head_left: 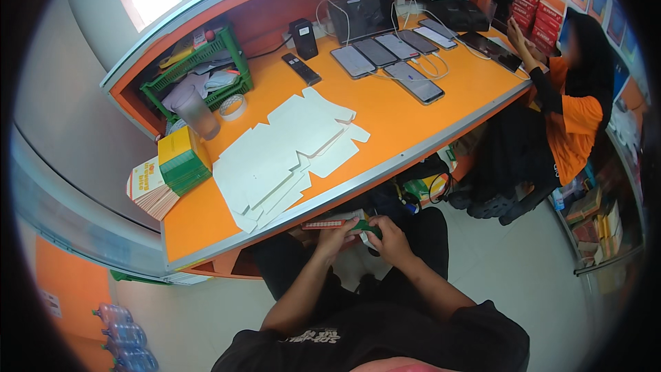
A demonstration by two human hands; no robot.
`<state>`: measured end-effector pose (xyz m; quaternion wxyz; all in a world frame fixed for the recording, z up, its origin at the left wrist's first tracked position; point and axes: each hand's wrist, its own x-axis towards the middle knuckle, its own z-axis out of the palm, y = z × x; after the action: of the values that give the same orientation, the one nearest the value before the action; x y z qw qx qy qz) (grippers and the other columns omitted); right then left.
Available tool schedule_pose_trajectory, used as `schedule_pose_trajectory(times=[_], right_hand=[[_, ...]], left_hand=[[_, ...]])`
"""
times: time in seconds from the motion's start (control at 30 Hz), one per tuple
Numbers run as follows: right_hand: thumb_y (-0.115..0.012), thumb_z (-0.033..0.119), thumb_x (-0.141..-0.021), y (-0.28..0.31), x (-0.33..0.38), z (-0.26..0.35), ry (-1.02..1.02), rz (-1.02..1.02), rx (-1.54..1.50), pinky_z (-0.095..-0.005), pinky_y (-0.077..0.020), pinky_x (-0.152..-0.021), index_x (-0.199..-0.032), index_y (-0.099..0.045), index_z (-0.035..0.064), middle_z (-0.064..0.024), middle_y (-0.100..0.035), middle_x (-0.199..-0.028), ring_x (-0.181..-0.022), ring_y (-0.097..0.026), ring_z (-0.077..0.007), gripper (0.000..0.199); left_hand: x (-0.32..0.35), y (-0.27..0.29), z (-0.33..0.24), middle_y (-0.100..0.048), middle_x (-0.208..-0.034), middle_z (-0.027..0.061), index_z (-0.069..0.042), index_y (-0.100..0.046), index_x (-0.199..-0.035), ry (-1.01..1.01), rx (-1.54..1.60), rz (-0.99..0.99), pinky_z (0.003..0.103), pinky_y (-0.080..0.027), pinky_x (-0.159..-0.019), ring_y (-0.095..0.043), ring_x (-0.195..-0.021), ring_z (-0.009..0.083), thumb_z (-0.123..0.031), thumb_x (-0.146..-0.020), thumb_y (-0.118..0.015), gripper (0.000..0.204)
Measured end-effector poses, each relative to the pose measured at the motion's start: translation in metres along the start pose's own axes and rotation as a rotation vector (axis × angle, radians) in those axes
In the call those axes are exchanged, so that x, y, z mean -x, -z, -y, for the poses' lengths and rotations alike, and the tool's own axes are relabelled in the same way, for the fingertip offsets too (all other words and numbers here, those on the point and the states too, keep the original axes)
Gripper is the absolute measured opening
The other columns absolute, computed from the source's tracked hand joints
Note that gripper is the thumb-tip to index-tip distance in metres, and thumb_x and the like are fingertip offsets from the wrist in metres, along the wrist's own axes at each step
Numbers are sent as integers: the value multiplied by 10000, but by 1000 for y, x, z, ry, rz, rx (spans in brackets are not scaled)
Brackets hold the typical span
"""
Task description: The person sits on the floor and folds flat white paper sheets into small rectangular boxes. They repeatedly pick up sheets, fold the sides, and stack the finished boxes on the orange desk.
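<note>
Over my lap, just below the desk's front edge, I hold a small folded carton (365,226) with green, red and white faces. My left hand (333,240) closes on its left part, where a red and white flap sticks out. The fingers of my right hand (391,240) are bent round its green right end. Beyond my hands, a pile of flat white die-cut card blanks (265,158) lies on the orange desk (255,72). At the desk's left end stand a yellow and green stack of cartons (184,157) and a leaning row of white and red cartons (150,187).
Several phones (375,52) with white cables, a remote control (301,69) and a black box (303,38) lie farther back. A tape roll (233,107), a tumbler (196,114) and a green tray rack (200,72) stand left. A person in orange (575,120) sits at right.
</note>
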<state>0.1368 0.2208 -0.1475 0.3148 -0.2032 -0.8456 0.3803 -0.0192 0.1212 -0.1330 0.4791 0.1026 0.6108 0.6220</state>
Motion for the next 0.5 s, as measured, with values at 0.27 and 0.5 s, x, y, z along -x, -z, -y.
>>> schedule_pose_trajectory(times=[0.27,0.5], right_hand=[[-701,139,-913,6,-26,-6,-364,-35,-447,-255,-478,-629,-927,-627,6,-31,-670,-807,-733,-609,-70,152],[-694,139,-918,-6,-11,-9,-333,-51,-409,-241,-487,-688,-970,-681,-36,-54,-706,-855,-772,-628,-80,183]], left_hand=[[-2,-3,10,-707,-840,53,54,-726,-967,-375,-243,-56,239,-507,-687,-626,-751,98,-220,-859,-771,298],[2,-15,50,-712,-991,67,-12,-706,-1076,-507,-305,-52,276,-516,-792,-649,-900,131,-207,-945,-666,238]])
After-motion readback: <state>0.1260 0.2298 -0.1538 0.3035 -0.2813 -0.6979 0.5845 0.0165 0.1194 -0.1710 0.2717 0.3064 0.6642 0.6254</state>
